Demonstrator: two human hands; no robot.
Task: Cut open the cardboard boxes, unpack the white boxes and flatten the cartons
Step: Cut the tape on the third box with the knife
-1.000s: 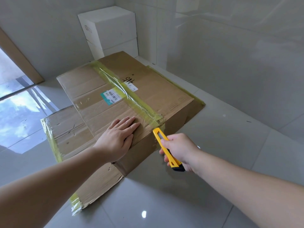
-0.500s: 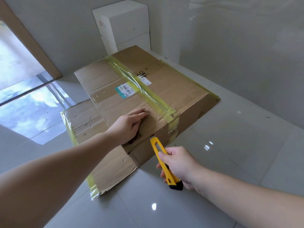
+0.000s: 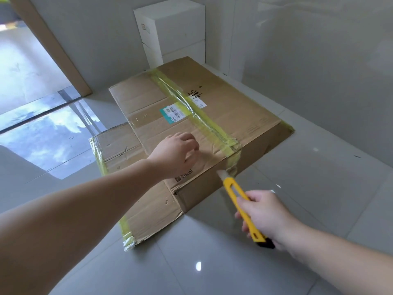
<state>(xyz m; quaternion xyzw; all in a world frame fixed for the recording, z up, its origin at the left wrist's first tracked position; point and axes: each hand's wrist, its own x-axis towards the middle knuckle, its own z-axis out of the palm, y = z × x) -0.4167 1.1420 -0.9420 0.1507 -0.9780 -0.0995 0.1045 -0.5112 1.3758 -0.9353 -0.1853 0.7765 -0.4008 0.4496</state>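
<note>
Glossy grey floor tiles [image 3: 212, 262] carry everything I am working with, and the sealed cardboard box [image 3: 223, 116] lies flat on them straight ahead of me, its long axis running away and to the left. What the next move turns on is the yellow-green tape seam [image 3: 191, 109], which runs down the middle of the lid along that same axis and folds over the near edge just ahead of my right hand [image 3: 268, 213]. That hand is wrapped around the yellow utility knife [image 3: 240, 201], and its blade tip sits at the near side wall just beside where the tape comes over; whether it has bitten in I cannot tell. So the right hand is the nearer one to the seam, and I judge the cut should travel away from me along the tape. My left hand [image 3: 176, 154] rests on the lid left of the seam with its fingers curled under, gripping nothing, near the blade's line but apart from it. A flattened carton [image 3: 119, 154] lies under and to the left of the box. Behind it two white boxes [image 3: 172, 33] stand stacked against the pale wall [image 3: 319, 60], and a doorway [image 3: 32, 60] opens at the far left.
</note>
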